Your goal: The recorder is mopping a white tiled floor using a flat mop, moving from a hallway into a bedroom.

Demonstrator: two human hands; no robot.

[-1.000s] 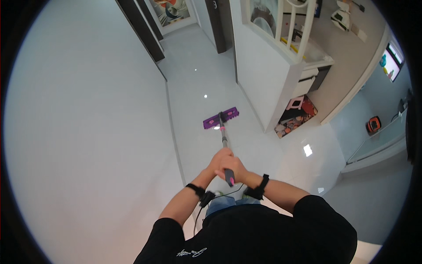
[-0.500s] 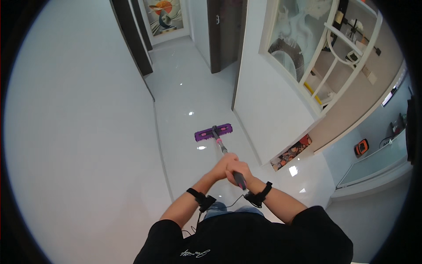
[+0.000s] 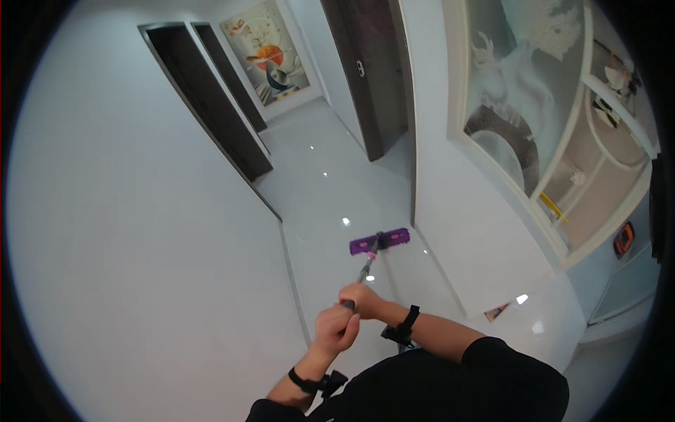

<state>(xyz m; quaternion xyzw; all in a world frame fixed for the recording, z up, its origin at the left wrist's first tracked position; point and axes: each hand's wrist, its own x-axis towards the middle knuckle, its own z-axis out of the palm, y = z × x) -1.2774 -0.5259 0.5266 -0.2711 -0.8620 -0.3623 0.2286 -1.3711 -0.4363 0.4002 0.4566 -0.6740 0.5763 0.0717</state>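
A flat mop with a purple fringed head [image 3: 380, 241] lies on the glossy white floor, near the base of the right-hand wall by the door frame. Its grey pole [image 3: 364, 271] slopes back toward me from a pink-marked joint. My right hand [image 3: 362, 301] is closed round the pole, the farther forward of the two. Just behind it, my left hand [image 3: 336, 328] wraps the dark grip at the near end, its thumb along the top. Most of the grip is hidden by my fingers. Black straps with small devices sit on both wrists.
A long white wall [image 3: 162, 232] runs along the left, with dark doorways [image 3: 211, 98] farther on. To the right stand a brown door [image 3: 376, 70] and a white half-wall [image 3: 478, 232] under a frosted glass panel [image 3: 520, 84]. A framed picture [image 3: 267, 56] hangs at the corridor's end.
The mop head has shifted toward the right wall. The pole now leans the other way, its near end to the left. My right hand is now ahead of my left on the pole; before, the left led.
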